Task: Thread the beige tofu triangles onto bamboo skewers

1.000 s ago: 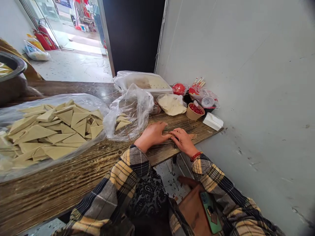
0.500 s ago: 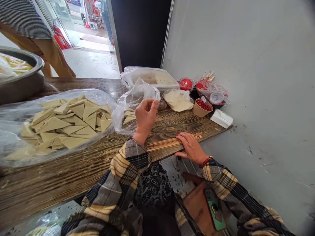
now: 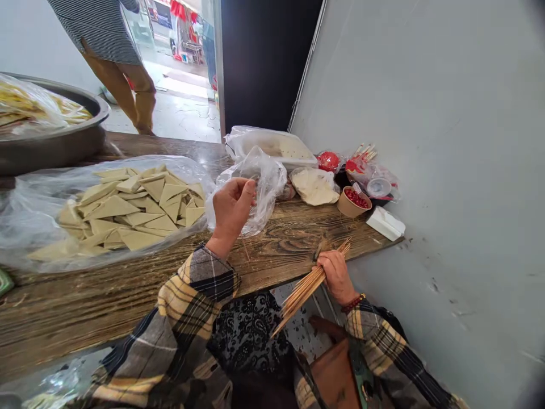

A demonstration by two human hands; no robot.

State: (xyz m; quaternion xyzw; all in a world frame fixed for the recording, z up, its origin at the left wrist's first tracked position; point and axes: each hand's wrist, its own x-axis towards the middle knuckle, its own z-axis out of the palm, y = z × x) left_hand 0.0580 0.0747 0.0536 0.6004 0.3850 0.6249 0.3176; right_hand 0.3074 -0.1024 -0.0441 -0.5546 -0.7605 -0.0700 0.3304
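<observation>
My right hand (image 3: 335, 274) is closed around a bundle of thin bamboo skewers (image 3: 303, 291), lifted off the wooden table (image 3: 128, 284) at its near edge and slanting down to the left. My left hand (image 3: 230, 207) is raised above the table with curled fingers, pinching the edge of a clear plastic bag (image 3: 259, 182). To its left lies a heap of flat triangular tofu pieces (image 3: 131, 207) inside a large open plastic bag.
A metal basin (image 3: 51, 130) sits at the far left. At the table's right end are a bagged white tray (image 3: 272, 145), a bag of pale dough (image 3: 315, 186), a paper cup of red bits (image 3: 351, 201) and a white box (image 3: 385, 222). A person's legs (image 3: 128, 85) stand beyond the table.
My right hand has gathered the skewers and lifted them off the table edge. My left hand rose from the skewers and now grips the plastic bag. A person has walked into view behind the table.
</observation>
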